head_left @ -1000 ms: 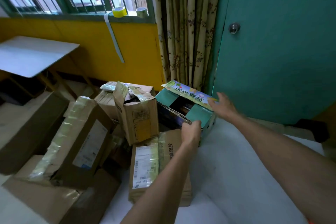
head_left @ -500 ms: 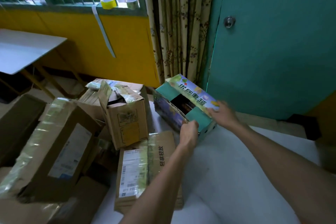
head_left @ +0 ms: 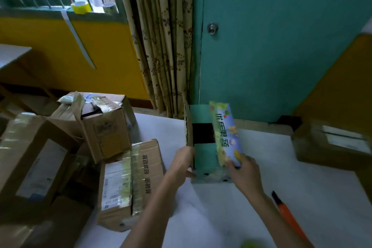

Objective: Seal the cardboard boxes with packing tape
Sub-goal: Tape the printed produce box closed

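Observation:
A green printed cardboard box [head_left: 204, 155] with open flaps stands on the white table [head_left: 281, 167], its dark inside showing. My left hand [head_left: 181, 162] grips its near left corner. My right hand [head_left: 244, 169] holds the near end of its colourful right flap [head_left: 225, 133], which stands up. Two tape rolls rest on the window sill: a yellow roll [head_left: 81, 7] and a paler roll [head_left: 108, 7], with a strip of tape [head_left: 77, 36] hanging down the yellow wall.
Several brown taped cardboard boxes pile up at the left [head_left: 128, 183], [head_left: 102, 125], [head_left: 34, 157]. Another brown box [head_left: 330, 145] sits at the table's right edge. An orange-handled tool [head_left: 287, 213] lies on the table near my right arm. A teal door [head_left: 271, 42] stands behind.
Both hands have turned the green box and pulled it nearer along the table, so it now points lengthwise away from me. The view has swung to the right.

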### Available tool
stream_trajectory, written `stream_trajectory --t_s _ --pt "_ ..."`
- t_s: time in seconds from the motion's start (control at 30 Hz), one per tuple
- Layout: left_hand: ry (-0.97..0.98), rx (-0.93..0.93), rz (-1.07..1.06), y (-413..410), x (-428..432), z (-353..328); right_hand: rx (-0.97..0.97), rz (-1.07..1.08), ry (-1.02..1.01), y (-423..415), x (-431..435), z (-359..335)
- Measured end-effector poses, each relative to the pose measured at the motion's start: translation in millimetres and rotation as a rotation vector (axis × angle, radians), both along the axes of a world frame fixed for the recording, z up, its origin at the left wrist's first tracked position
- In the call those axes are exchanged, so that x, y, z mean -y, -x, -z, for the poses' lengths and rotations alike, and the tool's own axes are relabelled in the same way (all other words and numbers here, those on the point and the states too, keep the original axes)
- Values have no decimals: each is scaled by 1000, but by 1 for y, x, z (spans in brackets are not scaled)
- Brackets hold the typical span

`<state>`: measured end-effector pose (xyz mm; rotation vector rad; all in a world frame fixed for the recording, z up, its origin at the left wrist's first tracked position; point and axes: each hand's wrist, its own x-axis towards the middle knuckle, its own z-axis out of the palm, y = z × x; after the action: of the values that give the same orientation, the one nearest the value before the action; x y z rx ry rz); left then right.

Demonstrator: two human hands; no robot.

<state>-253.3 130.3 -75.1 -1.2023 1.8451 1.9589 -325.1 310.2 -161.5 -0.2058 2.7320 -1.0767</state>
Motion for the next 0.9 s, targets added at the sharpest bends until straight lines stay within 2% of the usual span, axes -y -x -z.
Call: stream_trajectory --t_s 0.13,0.2,0.3,0.4,0.53,0.63,0.73,0.8,0.9 --pt "15 -103 -4 -20 -15 -11 81 44 96 -54 -20 3" --pt "-11 -152 -39 -26 -21 -13 186 91 155 -76 -22 -5" --pt "-59 -117 -226 -27 -22 -8 325 108 223 -105 -24 -17" --pt "-12 -84 -322 -27 -15 1 310 54 214 -112 -33 -19" --pt "46 -164 -268 -38 -13 3 158 197 176 -41 -42 -20" --pt "162 -192 -233 -45 -11 20 54 92 160 41 -36 -20" --pt "298 -154 -168 -44 -8 28 113 -64 127 99 -25 -17" --pt "391 -136 -118 -40 -2 36 212 -81 164 118 -20 -13" --pt "507 -120 -44 -33 3 43 203 -49 104 124 -19 -3"
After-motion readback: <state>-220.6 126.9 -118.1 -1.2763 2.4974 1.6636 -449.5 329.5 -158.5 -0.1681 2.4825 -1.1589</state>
